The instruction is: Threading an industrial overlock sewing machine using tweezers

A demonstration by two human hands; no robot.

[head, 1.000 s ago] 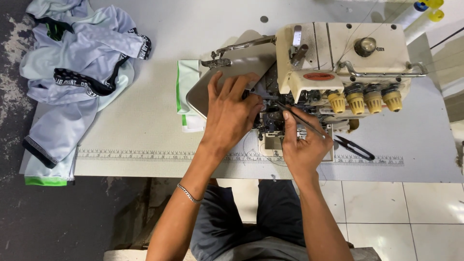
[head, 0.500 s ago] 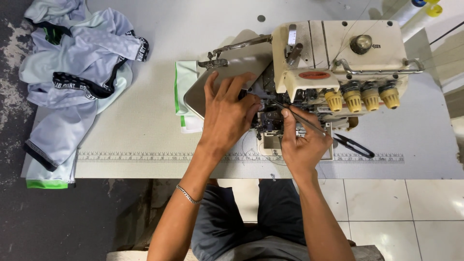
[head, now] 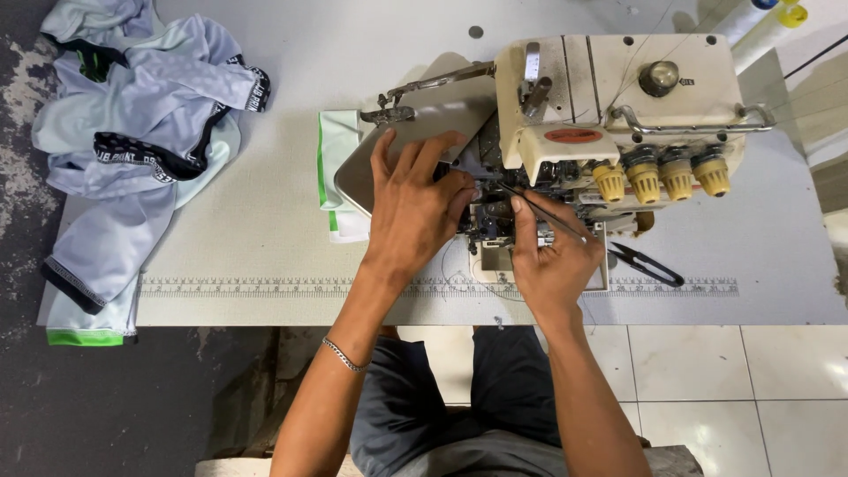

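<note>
Tweezers (head: 541, 212) sit at the sewing machine's (head: 618, 115) needle area, pinched in the right hand (head: 555, 263); left hand (head: 413, 205) lies spread on its grey cover. Scissors (head: 647, 262) right of it, garments (head: 132, 150) far left on the desk (head: 265, 238)

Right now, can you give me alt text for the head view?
Seen from above, a left hand rests on a cream sewing machine while the right hand works thin tweezers at its needle area. Pale garments are heaped at the white table's left end.
</note>
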